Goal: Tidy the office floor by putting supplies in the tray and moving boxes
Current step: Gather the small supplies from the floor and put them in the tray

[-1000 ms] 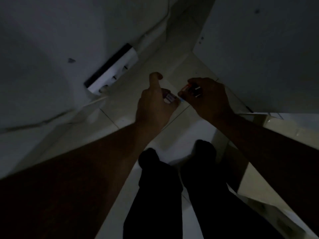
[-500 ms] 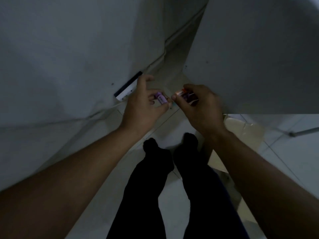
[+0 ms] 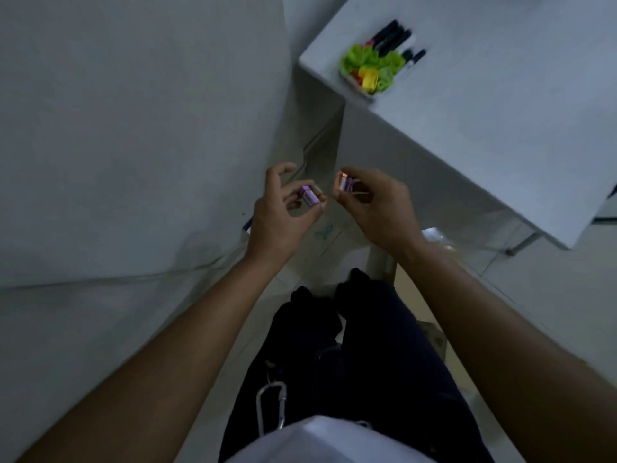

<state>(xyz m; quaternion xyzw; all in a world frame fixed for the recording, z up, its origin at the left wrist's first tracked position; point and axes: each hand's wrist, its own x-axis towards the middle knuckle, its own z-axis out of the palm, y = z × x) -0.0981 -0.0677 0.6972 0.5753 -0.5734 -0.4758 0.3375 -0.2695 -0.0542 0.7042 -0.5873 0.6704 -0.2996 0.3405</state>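
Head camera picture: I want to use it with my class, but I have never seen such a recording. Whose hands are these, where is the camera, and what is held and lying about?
The camera sits on a person's head, looking down past their own arms and dark trousers to the floor. No machine is involved. The left hand pinches a small purple box; the right hand holds another small purple item, with something pale and thin beside it that I cannot identify. On the white desk at upper right stands a tray holding green clips and dark markers.

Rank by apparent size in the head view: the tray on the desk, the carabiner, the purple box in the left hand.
1. tray
2. carabiner, though it is nearer the camera, so true size is unsure
3. purple box in the left hand
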